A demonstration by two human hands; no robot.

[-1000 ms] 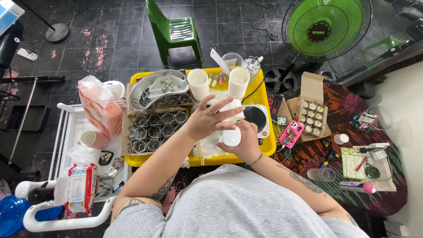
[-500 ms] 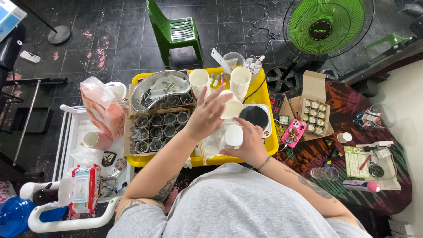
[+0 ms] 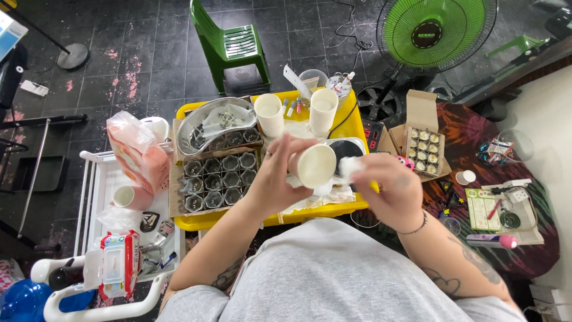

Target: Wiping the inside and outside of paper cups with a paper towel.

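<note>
A: Nearest, what do the hands have?

B: The left hand (image 3: 275, 173) is closed around a white paper cup (image 3: 316, 166), tipped so its mouth faces the camera, held above the yellow tray (image 3: 351, 122). The right hand (image 3: 387, 188) pinches a small white wad (image 3: 350, 167), cloth or tissue by the look, right at the cup's rim.

A: What might go wrong?

B: The cup is thin-walled, I judge; a hard squeeze could crease it. Tipped like that, anything loose inside could spill onto the tray. The wad is soft and small, so it could slip from the fingers.

A: And under the hands?

B: A grid of small dark pots (image 3: 217, 179) in a cardboard holder; a dropped cup could knock them. Beside them, a round black plate (image 3: 345, 149) on a white base.

A: Farther out?

B: A shiny kidney-shaped metal dish (image 3: 214, 122), two stacks of paper cups (image 3: 325, 110), then a green plastic chair (image 3: 229, 42) and a green fan (image 3: 438, 33) on dark floor tiles.
</note>
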